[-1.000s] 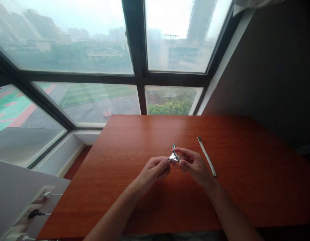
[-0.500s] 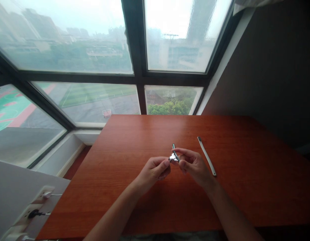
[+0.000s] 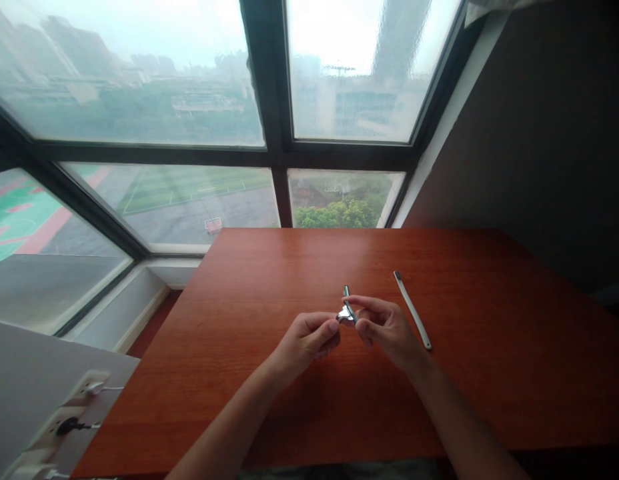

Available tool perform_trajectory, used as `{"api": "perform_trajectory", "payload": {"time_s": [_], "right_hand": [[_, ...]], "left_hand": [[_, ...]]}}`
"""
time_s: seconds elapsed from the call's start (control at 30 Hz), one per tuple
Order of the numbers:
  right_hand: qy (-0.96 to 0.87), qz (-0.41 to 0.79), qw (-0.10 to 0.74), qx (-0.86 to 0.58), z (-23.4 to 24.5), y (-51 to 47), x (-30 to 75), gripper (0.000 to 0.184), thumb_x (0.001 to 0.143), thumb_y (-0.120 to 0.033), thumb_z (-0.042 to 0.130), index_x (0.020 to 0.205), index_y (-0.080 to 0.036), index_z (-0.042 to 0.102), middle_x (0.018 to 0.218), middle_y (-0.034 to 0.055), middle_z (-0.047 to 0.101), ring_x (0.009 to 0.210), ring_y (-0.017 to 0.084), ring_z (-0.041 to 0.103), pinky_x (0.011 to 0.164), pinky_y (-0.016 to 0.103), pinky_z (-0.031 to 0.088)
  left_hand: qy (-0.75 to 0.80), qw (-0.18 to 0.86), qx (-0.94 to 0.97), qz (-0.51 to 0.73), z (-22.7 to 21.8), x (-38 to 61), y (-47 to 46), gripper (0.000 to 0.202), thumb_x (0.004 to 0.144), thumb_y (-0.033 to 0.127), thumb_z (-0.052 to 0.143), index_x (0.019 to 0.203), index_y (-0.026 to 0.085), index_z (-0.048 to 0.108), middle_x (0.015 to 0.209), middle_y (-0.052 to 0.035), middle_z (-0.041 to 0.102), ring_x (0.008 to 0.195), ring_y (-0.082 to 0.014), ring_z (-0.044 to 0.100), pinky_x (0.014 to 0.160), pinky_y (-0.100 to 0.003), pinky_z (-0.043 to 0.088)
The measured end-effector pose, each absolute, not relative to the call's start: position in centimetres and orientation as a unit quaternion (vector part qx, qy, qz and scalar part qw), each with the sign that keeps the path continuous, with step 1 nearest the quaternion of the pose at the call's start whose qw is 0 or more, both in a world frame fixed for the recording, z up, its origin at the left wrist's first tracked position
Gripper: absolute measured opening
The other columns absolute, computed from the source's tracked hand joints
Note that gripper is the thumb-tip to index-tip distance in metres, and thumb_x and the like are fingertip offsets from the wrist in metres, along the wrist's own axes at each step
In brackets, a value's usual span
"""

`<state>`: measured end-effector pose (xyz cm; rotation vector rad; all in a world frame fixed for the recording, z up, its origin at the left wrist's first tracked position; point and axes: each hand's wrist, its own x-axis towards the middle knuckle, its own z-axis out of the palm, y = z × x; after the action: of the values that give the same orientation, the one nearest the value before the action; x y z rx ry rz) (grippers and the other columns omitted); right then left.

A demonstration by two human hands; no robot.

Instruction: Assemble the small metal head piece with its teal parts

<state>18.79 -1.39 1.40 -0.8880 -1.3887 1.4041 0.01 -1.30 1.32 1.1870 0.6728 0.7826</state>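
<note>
Over the middle of a red-brown wooden table (image 3: pixel 489 387), both my hands meet on one small object. My right hand (image 3: pixel 384 328) pinches a dark, slim razor handle (image 3: pixel 347 298) that points away from me. My left hand (image 3: pixel 309 341) has its fingers curled and its fingertips closed on the shiny metal razor head (image 3: pixel 344 315) at the near end of the handle. The part of the handle inside my right fingers is hidden.
A thin white strip with a dark tip (image 3: pixel 412 310) lies on the table just right of my right hand. A large window (image 3: pixel 189 133) runs behind the table. A white power strip with plugged cables (image 3: pixel 72 417) sits at the lower left. A dark wall (image 3: pixel 549 133) stands on the right.
Almost nothing differs. Both hands stay in the same place on the razor, with only a slight shift of my left fingertips at the metal head.
</note>
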Motion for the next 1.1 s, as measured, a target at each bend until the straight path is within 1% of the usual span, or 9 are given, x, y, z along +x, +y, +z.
{"api": "perform_trajectory", "payload": {"time_s": [0.23,0.5,0.87,1.1], "right_hand": [[-0.574,0.585,0.448,-0.357,1.3,-1.1,19.3,0.047,0.076,-0.039,0.071,0.113,-0.012,0.064,0.049,-0.0072,0.045,0.041,0.006,0.04,0.042,0.02,0.032],[-0.586,0.584,0.428,-0.366,1.3,-1.1,19.6,0.049,0.074,-0.04,0.073,0.112,-0.011,0.065,0.048,-0.0076,0.044,0.039,0.006,0.039,0.041,0.02,0.03],[-0.6,0.573,0.39,-0.4,1.4,-0.9,20.0,0.05,0.076,-0.041,0.071,0.115,-0.01,0.063,0.05,-0.0068,0.046,0.041,0.006,0.039,0.041,0.019,0.03],[-0.583,0.579,0.412,-0.395,1.3,-0.8,20.0,0.046,0.075,-0.038,0.072,0.112,-0.012,0.062,0.053,-0.0071,0.044,0.045,0.006,0.037,0.043,0.019,0.031]], "left_hand": [[0.313,0.7,0.546,0.337,1.3,-0.1,-1.2,0.038,0.087,0.046,0.053,0.07,0.012,0.057,0.055,0.004,0.039,0.044,-0.0055,0.029,0.042,-0.02,0.023],[0.306,0.715,0.545,0.313,1.5,-0.3,-1.1,0.043,0.086,0.051,0.051,0.078,0.01,0.061,0.052,0.005,0.039,0.043,-0.0056,0.028,0.041,-0.02,0.022],[0.338,0.696,0.552,0.31,1.4,-0.2,-1.0,0.045,0.085,0.054,0.051,0.07,0.012,0.055,0.053,0.0044,0.041,0.043,-0.0054,0.029,0.041,-0.019,0.023],[0.328,0.705,0.545,0.314,1.2,-0.1,-1.0,0.043,0.087,0.051,0.048,0.066,0.014,0.051,0.052,0.0048,0.039,0.043,-0.0055,0.028,0.041,-0.02,0.02]]}}
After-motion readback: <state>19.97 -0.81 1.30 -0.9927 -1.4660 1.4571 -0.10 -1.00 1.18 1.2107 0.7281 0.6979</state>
